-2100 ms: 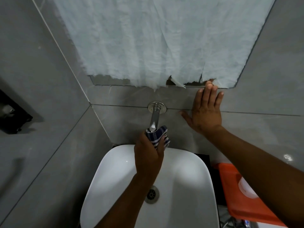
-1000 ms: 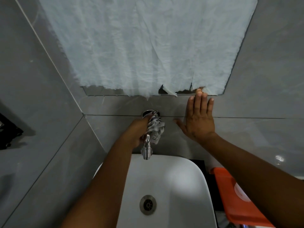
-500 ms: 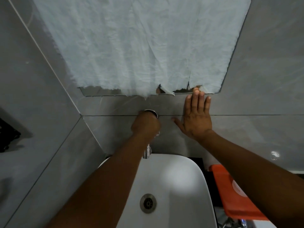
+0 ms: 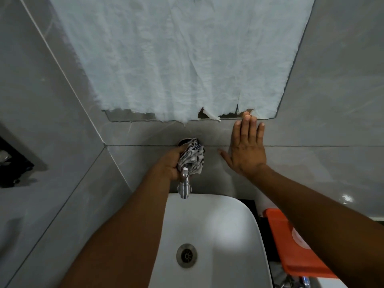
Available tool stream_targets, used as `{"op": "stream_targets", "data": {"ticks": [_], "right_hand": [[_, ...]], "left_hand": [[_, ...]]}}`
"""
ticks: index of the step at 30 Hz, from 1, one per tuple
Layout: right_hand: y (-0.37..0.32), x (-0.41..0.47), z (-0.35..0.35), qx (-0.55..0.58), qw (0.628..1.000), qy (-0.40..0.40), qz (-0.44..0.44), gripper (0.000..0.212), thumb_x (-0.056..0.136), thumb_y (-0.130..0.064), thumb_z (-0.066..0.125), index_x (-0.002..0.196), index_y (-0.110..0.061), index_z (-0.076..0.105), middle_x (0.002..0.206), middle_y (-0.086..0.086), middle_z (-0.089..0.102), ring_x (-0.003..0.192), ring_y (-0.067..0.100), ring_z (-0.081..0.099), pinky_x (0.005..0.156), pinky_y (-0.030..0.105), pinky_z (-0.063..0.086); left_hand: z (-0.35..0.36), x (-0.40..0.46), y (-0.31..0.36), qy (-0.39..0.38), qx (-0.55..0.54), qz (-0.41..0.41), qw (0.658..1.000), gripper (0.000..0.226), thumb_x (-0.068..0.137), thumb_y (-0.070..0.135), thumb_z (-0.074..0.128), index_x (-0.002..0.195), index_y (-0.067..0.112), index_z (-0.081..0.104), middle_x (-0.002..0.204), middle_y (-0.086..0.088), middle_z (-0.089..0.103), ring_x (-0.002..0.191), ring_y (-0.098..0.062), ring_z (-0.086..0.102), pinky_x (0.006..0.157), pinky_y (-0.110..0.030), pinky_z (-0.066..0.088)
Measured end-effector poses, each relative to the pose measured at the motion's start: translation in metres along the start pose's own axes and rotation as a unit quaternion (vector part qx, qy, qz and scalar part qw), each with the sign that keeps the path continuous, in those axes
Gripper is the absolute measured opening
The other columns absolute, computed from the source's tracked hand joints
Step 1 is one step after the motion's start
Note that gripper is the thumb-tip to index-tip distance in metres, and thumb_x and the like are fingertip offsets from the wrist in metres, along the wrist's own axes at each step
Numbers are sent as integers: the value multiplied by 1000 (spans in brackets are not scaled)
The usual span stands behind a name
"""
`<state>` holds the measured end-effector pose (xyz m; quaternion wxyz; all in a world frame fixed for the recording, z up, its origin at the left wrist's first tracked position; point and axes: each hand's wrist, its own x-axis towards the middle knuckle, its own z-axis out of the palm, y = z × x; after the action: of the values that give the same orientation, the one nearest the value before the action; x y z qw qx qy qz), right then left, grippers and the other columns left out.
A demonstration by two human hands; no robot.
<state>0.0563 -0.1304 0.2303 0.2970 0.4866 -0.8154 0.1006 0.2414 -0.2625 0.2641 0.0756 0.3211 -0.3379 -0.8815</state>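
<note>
- The left hand [image 4: 169, 165] is clenched: I record its fingers curled round a striped cloth [image 4: 193, 155], which is bunched between the palm and the tap [image 4: 184, 187].
- The cloth is dark-and-white striped. It wraps the upper length of the tap, from the wall flange just beyond the knuckles down to the heel of the left hand, and lies against the metal.
- The tap is chrome and comes out of the wall ahead of the left hand. Its spout end pokes out bare below that hand, over the far rim of the basin [image 4: 228, 235].
- The right hand [image 4: 247, 152] lies flat on the wall tile [image 4: 322, 163], fingers straight, thumb spread toward the left hand. It holds nothing.
- I note a narrow gap between the right thumb and the cloth; they are near but apart.
- The longest right fingers reach the lower edge of the mirror [image 4: 128, 116]. A white sheet [image 4: 176, 59] covers the mirror above both hands; its torn hem hangs just above the right fingertips.
- The basin is white and sits beneath both forearms. Its drain [image 4: 186, 255] shows between them, nearer the left forearm.
- An orange tray [image 4: 291, 250] lies under the right forearm, partly hidden by it.
- A black fitting [image 4: 12, 163] sits on the side wall well to the left of the left hand; I cannot tell what it is.
</note>
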Motion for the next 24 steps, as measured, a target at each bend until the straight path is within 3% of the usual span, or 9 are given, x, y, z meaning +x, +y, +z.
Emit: {"op": "stream_targets", "data": {"ticks": [2,3,6,8,9,12,14,18,24], "right_hand": [[0,1,0,-1,1000,-4,-1,112,86,-70,43,151,3,-13,160,32,-2,149,45,-9,118,58,-16],[1,1,0,-2,1000,-5,0,113,86,-70,43,150,3,-14,161,31,-6,149,45,-13,118,58,-16],[0,-2,0,4,1000,-7,5,114,85,-71,42,150,2,-16,159,26,-22,145,42,-29,119,59,-13],[0,-3,0,7,1000,-7,7,114,85,-71,42,150,2,-15,157,26,-25,145,42,-31,119,60,-10],[-1,-2,0,6,1000,-10,9,113,85,-71,42,150,2,-15,156,26,-25,145,42,-31,120,61,-8],[-3,-2,-3,7,1000,-17,14,112,86,-72,40,149,1,-17,155,26,-26,143,41,-33,120,61,-5],[-4,-2,-4,7,1000,-25,17,112,86,-71,41,148,1,-17,155,26,-26,144,40,-32,120,62,-4],[-6,-4,-8,9,999,-37,18,111,87,-69,44,149,2,-14,156,25,-23,147,39,-21,120,65,2],[-9,-5,-13,-12,998,-58,32,111,87,-68,42,148,3,-16,154,28,-27,145,42,-24,120,66,4]], "left_hand": [[10,3,5,69,139,3,988,21,90,27,66,74,14,66,80,2,64,64,-11,60,60,-26,53],[16,6,6,159,316,36,935,16,88,23,68,75,17,62,81,3,61,66,-10,58,60,-26,52],[40,4,-9,314,682,75,656,20,85,15,68,104,14,71,115,-5,71,106,-24,69,89,-37,57],[41,2,-15,313,728,42,608,36,84,15,71,120,13,66,134,-7,64,124,-29,62,99,-43,51],[44,6,-12,327,712,37,620,41,84,18,72,124,12,64,137,-8,62,126,-30,60,101,-43,51],[23,-4,-16,264,547,106,788,37,90,27,64,122,8,67,122,-17,72,108,-34,71,95,-48,58],[7,-21,-34,249,397,203,860,36,92,34,63,115,7,72,107,-20,76,99,-36,73,90,-47,60],[-14,-40,-79,197,244,270,910,34,97,37,58,119,13,69,102,-11,76,89,-22,73,66,-22,59],[-21,-43,-124,134,-110,189,967,53,97,56,41,122,20,69,111,-11,75,101,-28,69,78,-35,55]]}}
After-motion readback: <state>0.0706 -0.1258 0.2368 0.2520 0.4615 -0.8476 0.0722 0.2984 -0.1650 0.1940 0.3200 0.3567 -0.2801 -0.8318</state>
